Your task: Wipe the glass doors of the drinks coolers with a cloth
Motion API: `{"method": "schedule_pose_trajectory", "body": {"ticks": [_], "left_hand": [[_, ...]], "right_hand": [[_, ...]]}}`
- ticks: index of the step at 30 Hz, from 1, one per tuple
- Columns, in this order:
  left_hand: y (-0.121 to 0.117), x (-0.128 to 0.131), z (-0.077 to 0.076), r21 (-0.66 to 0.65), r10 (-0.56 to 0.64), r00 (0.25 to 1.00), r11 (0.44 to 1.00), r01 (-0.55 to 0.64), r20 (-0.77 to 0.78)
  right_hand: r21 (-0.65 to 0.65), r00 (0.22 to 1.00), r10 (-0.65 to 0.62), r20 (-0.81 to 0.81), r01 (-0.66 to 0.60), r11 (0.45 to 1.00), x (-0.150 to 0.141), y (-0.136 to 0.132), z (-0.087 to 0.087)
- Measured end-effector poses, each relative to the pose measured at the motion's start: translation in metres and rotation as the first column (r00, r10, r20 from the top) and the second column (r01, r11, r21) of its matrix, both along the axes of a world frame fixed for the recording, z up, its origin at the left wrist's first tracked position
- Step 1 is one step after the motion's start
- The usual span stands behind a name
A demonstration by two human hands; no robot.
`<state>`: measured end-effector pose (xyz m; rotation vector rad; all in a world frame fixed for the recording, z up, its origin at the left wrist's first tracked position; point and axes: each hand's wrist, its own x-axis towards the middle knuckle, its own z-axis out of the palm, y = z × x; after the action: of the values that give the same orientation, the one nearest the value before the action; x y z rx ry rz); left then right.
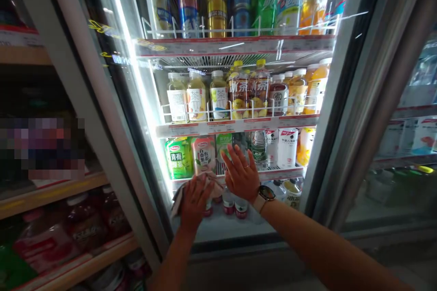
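Left hand [195,202] grips a cloth [177,199] on cooler glass [150,145], right hand [241,173] spread open, bottles [197,98] behind.

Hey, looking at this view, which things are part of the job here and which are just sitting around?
Part of the job:
the cloth in the left hand; the right hand; the glass fridge door that both hands are against.

Just sitting around:
bottled teas and cans on the fridge shelves; red bottles on the wooden shelf.
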<state>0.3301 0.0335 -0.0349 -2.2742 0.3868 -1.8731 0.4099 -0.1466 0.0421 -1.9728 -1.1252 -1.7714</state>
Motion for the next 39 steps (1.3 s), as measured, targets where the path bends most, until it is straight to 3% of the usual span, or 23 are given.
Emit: {"method": "schedule_pose_trajectory", "body": {"ticks": [3,5,7,10,12,15,17,19,26,30,33,36,39], "left_hand": [[-0.012,0.000,-0.026,0.134,-0.090,0.990,0.985,0.105,-0.110],[-0.012,-0.002,-0.032,0.226,-0.121,0.980,0.962,0.155,-0.158],[-0.005,-0.006,-0.026,0.294,-0.100,0.976,0.943,0.154,-0.192],[0.015,-0.013,0.000,0.297,-0.020,0.989,0.953,0.064,-0.149],[0.030,-0.017,0.021,0.196,0.044,0.996,0.980,-0.028,-0.076],[0.047,-0.018,0.044,-0.101,0.095,0.991,0.991,-0.086,0.090],[0.050,-0.015,0.049,-0.280,0.116,0.974,0.958,-0.058,0.194],[0.046,-0.009,0.049,-0.336,0.115,0.963,0.942,-0.028,0.244],[0.011,0.000,0.037,-0.144,-0.029,0.989,0.988,0.049,0.143],[-0.014,0.001,0.016,-0.032,-0.101,0.995,0.994,0.101,0.005],[-0.028,0.001,0.000,0.032,-0.086,0.994,0.996,0.088,-0.062],[-0.023,-0.003,0.000,0.101,-0.014,0.997,0.995,0.021,-0.070],[0.002,-0.011,0.014,0.087,0.098,0.995,0.991,-0.098,-0.001]], "right_hand": [[-0.008,1.000,-0.011,-0.012,0.011,1.000,0.000,0.000,-0.001],[-0.016,1.000,-0.019,-0.017,0.018,1.000,0.000,-0.001,-0.002],[-0.017,1.000,-0.023,-0.017,0.023,1.000,-0.001,-0.001,-0.001],[-0.008,1.000,-0.018,-0.006,0.018,1.000,-0.003,-0.001,0.002],[-0.002,1.000,-0.008,0.004,0.008,1.000,-0.003,0.000,0.002],[-0.004,1.000,-0.009,0.009,0.009,1.000,-0.002,0.000,0.001],[-0.008,1.000,-0.020,0.004,0.020,1.000,-0.001,0.000,0.000],[-0.011,1.000,-0.029,0.001,0.029,1.000,0.000,0.000,-0.001],[0.007,1.000,-0.005,0.006,0.004,1.000,-0.001,0.001,0.001],[0.002,1.000,0.002,-0.005,-0.002,1.000,0.001,0.001,0.000],[-0.004,1.000,-0.009,-0.010,0.009,1.000,0.001,0.001,-0.001],[0.002,1.000,-0.010,-0.004,0.010,1.000,0.000,0.000,0.000],[-0.005,1.000,-0.007,-0.007,0.007,1.000,-0.002,0.000,0.001]]}}
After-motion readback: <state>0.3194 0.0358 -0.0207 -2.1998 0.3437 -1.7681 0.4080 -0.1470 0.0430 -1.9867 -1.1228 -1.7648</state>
